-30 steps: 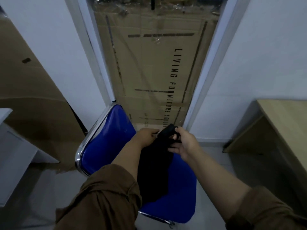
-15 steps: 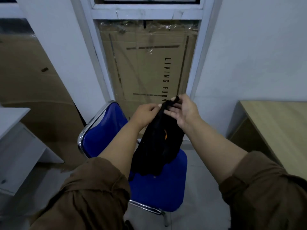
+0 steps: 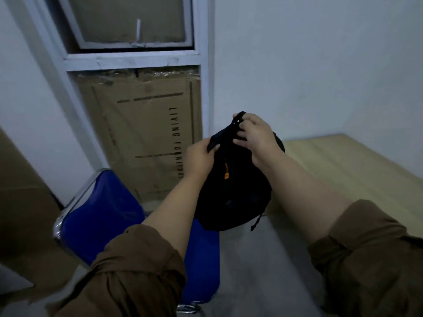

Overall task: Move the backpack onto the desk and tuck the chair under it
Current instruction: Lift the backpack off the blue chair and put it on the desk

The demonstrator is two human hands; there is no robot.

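A black backpack [image 3: 235, 193] with a small orange tag hangs in the air between the chair and the desk. My left hand [image 3: 200, 156] grips its top strap from the left. My right hand [image 3: 255, 136] holds the top loop from the right. Below and to the left stands the blue chair [image 3: 100, 216] with a chrome frame, its seat bare. The light wooden desk [image 3: 357, 170] lies to the right, against the white wall.
A large cardboard sheet [image 3: 148, 133] with printed lettering fills the lower window frame behind the chair. More brown cardboard [image 3: 20, 202] leans at the far left. Grey floor [image 3: 263, 271] shows between the chair and the desk.
Both hands have lifted the backpack off the chair seat and carried it up and to the right, toward the desk. The view has swung right as well.
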